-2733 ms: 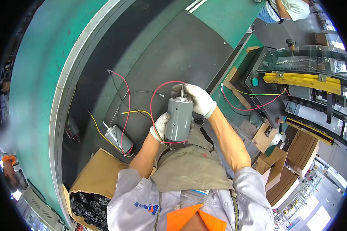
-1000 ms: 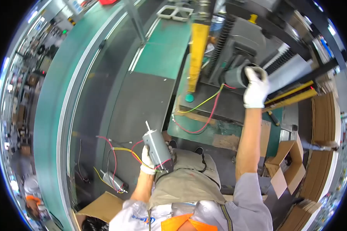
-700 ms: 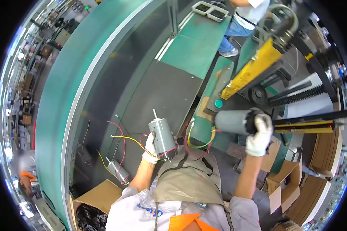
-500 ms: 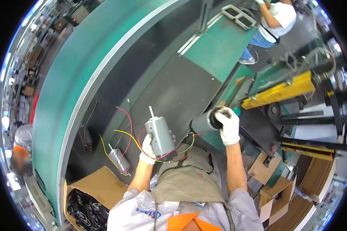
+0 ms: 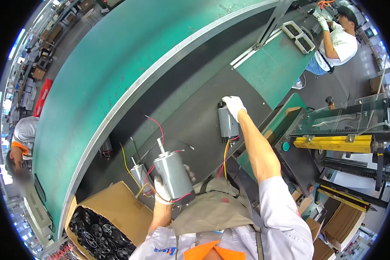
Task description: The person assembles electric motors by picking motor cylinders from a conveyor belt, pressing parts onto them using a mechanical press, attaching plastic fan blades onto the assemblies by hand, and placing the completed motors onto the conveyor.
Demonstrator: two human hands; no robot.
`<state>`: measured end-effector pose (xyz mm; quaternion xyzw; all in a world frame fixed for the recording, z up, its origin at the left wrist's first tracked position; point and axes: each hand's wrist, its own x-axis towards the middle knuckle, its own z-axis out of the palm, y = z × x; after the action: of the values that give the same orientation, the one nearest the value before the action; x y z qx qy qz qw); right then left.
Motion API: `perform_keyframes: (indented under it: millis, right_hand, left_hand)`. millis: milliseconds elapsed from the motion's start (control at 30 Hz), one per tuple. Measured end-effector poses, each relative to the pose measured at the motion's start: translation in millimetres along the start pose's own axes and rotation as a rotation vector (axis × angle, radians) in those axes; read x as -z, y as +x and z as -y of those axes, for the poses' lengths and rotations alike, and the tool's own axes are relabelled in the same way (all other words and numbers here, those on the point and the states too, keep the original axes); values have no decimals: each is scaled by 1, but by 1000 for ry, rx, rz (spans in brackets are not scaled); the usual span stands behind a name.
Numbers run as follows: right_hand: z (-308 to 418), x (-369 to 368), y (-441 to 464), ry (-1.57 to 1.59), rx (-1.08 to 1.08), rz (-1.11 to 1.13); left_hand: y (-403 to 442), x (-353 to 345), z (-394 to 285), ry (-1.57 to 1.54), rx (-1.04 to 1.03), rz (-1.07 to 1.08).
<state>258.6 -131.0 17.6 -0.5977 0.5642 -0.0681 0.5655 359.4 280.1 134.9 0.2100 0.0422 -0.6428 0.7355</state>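
My gloved left hand is closed round a grey cylindrical electric motor, its silver shaft tilted up and its wires trailing at the lower end. My gloved right hand grips the black top end of a second grey motor over the dark mat. Red and yellow wires hang from that motor's lower end. Whether its base touches the mat, I cannot tell. Just left of my left hand, another motor with loose wires lies on the dark surface, partly hidden.
A cardboard box of black round parts stands at lower left. A metal-edged green belt curves past on the left. To the right is a machine with a yellow bar. A co-worker stands at upper right near white trays.
My right hand has carried its motor forward and left, away from the machine, onto or over the dark mat. My left hand still holds its motor, now slightly lower. The view has shifted.
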Motion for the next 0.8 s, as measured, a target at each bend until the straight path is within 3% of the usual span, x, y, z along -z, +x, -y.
perform_keyframes:
  millis: [33,100,167,233,367,433,500,600,700,800]
  right_hand:
    - [-10,-2,0,-1,-12,7]
    - [-38,-2,1,-188,227,-198]
    - [-13,17,-77,-281,321,-313]
    - [-13,46,-137,79,414,-202]
    - [-36,104,-268,647,288,18]
    - [-55,123,-324,757,273,0]
    - [-76,134,-371,847,311,-120]
    - [-107,148,-417,924,377,-272]
    - [-120,165,-436,894,440,-545]
    - [-158,194,-436,902,528,-818]
  left_hand:
    - [7,-7,0,25,41,14]
    - [26,-23,3,61,134,89]
    - [47,-28,6,172,245,109]
    - [70,-72,13,273,291,139]
    - [120,-119,57,544,302,363]
    - [134,-155,87,821,245,520]
    - [143,-171,136,857,268,602]
    - [149,-218,197,1341,-43,851]
    - [160,-228,274,1436,-359,1082]
    - [170,-256,337,1483,-418,1310]
